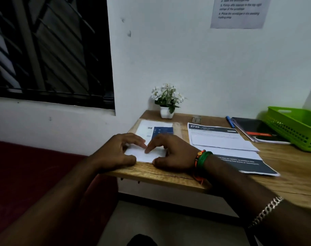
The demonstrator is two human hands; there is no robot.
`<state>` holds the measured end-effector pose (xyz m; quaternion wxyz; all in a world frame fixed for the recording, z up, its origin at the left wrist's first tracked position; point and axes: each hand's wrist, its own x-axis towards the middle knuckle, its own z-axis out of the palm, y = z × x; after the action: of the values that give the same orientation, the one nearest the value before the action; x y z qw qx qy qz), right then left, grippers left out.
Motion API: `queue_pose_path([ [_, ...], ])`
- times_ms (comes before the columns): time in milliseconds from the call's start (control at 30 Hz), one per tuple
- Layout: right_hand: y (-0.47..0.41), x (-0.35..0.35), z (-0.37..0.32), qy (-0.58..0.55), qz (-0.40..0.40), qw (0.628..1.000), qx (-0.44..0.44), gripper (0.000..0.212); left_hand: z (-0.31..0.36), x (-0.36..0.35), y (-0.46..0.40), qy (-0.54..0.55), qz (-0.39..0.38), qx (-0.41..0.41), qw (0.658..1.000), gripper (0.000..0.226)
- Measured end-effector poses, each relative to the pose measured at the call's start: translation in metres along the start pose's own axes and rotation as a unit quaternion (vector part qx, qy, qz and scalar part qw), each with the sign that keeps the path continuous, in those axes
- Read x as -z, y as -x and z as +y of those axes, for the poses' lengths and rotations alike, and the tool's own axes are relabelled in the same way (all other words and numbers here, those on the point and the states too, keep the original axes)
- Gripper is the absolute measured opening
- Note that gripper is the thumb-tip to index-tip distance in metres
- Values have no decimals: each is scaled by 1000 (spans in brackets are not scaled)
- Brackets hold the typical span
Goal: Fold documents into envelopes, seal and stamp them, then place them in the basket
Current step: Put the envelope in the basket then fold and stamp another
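A folded white document (151,155) lies at the near left corner of the wooden table (169,174). My left hand (115,151) presses on its left part with fingers spread. My right hand (170,153) rests on its right part, the index finger pointing down onto the paper. Behind them lies a white sheet with a dark blue block (156,130). A stack of printed documents (222,141) with a dark header lies to the right. The green basket (293,126) stands at the far right.
A small white pot of white flowers (167,102) stands at the table's back edge. A blue pen (228,119) and a dark folder (255,130) lie beside the basket. A printed notice (240,11) hangs on the wall. A barred window is at the left.
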<state>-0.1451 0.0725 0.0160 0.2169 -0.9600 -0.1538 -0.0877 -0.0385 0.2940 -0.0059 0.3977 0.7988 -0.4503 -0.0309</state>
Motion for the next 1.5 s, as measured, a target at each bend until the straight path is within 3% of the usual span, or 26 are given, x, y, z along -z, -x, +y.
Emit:
queue_pose_path([
  [333, -5, -9, 3, -90, 30, 995, -38, 24, 1, -5, 0, 11, 50, 23, 998, 30],
  [533, -7, -10, 3, -87, 73, 991, -72, 19, 2, -7, 1, 16, 93, 6, 995, 24],
  [667, -6, -10, -5, -99, 124, 985, -70, 14, 6, -5, 4, 14, 164, -27, 986, 10],
  [733, -6, -8, -11, -137, 164, 975, -62, 8, 9, -4, 8, 8, 205, -42, 978, 26],
  [967, 3, 20, -48, -325, 265, 904, -79, 8, 39, -18, 12, 13, 322, -66, 944, 85],
  [1200, 29, 66, -68, -508, 334, 788, -96, 6, 118, -55, -21, -4, 422, -57, 905, 123],
  [1400, 67, 114, -42, -620, 375, 685, -72, 8, 159, -75, -67, -103, 373, -74, 919, 133],
  [1500, 82, 130, -21, -608, 392, 688, -64, 5, 167, -81, -97, -210, 344, -95, 910, 128],
])
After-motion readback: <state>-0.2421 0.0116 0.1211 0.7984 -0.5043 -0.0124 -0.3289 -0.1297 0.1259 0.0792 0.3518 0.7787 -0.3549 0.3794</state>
